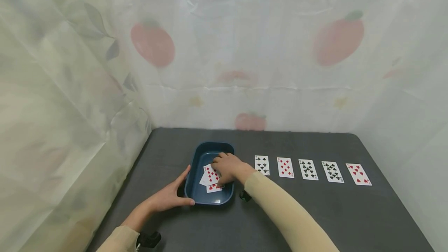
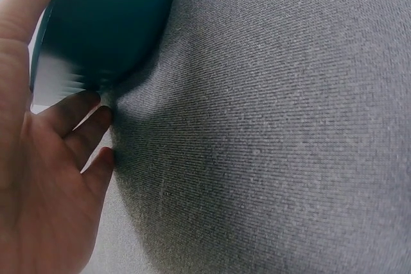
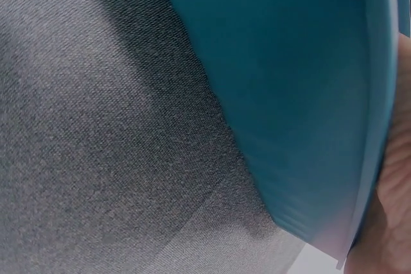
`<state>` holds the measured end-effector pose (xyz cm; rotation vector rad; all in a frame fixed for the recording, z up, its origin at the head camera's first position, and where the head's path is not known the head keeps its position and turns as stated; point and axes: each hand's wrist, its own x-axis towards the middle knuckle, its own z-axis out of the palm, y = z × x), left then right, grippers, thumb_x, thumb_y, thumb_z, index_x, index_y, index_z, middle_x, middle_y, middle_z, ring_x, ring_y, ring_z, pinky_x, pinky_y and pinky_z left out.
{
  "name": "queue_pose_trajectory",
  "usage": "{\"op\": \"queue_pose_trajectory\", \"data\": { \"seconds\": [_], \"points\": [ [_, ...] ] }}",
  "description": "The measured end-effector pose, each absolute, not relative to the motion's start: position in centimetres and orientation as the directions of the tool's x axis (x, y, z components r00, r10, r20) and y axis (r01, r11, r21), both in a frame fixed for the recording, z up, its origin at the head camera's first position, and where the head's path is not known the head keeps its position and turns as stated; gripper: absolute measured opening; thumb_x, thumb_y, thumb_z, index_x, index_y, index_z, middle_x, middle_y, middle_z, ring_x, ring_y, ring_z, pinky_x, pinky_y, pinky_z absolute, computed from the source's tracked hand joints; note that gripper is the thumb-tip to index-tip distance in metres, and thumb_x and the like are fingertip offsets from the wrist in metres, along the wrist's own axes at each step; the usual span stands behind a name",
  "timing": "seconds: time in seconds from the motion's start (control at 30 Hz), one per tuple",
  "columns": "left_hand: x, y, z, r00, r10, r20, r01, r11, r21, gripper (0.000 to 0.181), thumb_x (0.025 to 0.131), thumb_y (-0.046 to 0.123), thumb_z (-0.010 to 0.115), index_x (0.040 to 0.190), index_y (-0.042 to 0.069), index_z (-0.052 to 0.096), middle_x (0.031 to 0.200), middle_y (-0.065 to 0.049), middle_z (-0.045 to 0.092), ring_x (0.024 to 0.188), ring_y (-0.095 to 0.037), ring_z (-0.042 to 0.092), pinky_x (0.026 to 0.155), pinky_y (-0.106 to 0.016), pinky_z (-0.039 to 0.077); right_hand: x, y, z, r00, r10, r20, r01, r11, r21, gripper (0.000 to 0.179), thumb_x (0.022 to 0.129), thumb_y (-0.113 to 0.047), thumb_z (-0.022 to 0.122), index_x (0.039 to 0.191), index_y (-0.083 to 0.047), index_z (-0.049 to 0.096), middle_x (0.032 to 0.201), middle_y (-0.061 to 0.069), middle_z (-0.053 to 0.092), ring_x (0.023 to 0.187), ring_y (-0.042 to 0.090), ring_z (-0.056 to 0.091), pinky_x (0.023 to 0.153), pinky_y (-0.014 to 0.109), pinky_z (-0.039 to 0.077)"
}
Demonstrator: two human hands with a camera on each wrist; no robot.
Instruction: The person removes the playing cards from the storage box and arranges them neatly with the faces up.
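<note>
A dark blue tray (image 1: 209,198) with raised walls holds a few overlapping playing cards, a diamonds card (image 1: 210,175) on top and a hearts card (image 1: 214,188) partly beneath it. My left hand (image 1: 167,196) spans the tray's near left corner, thumb at the near rim and straight fingers along the left side. In the left wrist view, its fingertips are right at the foot of the tray wall. Over the tray's right wall reaches my right hand (image 1: 227,168), fingers bent down beside the top card. Its fingertips are partly hidden, so I cannot tell whether they pinch a card.
To the right of the tray, several face-up playing cards form a spaced row, from a clubs card (image 1: 261,165) to a hearts card (image 1: 358,174). They lie on a dark grey table (image 1: 297,217). A pale fruit-printed curtain (image 1: 224,49) hangs behind and at both sides.
</note>
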<state>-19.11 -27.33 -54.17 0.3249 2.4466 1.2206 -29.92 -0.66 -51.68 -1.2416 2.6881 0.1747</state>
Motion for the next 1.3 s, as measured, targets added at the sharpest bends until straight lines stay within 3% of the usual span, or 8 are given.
{"op": "queue_pose_trajectory", "data": {
  "seconds": [0.4,0.83,1.03,1.3],
  "points": [
    [-19.00,-27.23,-54.14,-0.900,0.367,-0.236,0.037,0.603,0.797,0.117,0.086,0.039,0.084,0.165,0.035,-0.002,0.170,-0.006,0.012,0.152,-0.032,0.021,0.115,-0.065,0.022,-29.82,-0.65,-51.75,-0.624,-0.761,-0.179,-0.773,0.635,-0.003,0.075,0.084,-0.058,0.078,0.147,-0.025,0.057,0.144,-0.005,0.055,0.132,0.018,0.044,0.110,0.039,0.037],
    [-18.94,-27.27,-54.01,-0.895,0.387,-0.221,0.060,0.596,0.801,0.116,0.086,0.036,0.084,0.166,0.033,-0.001,0.170,-0.008,0.012,0.152,-0.034,0.020,0.113,-0.066,0.023,-29.99,-0.94,-51.70,-0.674,-0.714,-0.191,-0.726,0.687,-0.008,0.086,0.071,-0.064,0.087,0.140,-0.021,0.061,0.132,-0.001,0.058,0.116,0.017,0.047,0.104,0.037,0.040],
    [-18.97,-27.24,-54.12,-0.897,0.378,-0.230,0.051,0.604,0.796,0.117,0.086,0.039,0.084,0.166,0.034,-0.001,0.170,-0.008,0.012,0.152,-0.033,0.021,0.114,-0.065,0.023,-30.14,-1.04,-51.89,-0.687,-0.699,-0.199,-0.711,0.703,-0.012,0.091,0.068,-0.064,0.088,0.142,-0.019,0.058,0.136,0.001,0.057,0.119,0.019,0.047,0.108,0.039,0.038],
    [-19.04,-27.28,-54.26,-0.901,0.369,-0.230,0.041,0.599,0.800,0.117,0.086,0.038,0.084,0.166,0.033,-0.001,0.170,-0.006,0.013,0.152,-0.033,0.022,0.114,-0.065,0.023,-30.13,-1.19,-51.99,-0.705,-0.684,-0.189,-0.700,0.714,0.025,0.088,0.067,-0.069,0.086,0.134,-0.014,0.064,0.129,0.003,0.059,0.108,0.020,0.046,0.099,0.037,0.041]
  ]
}}
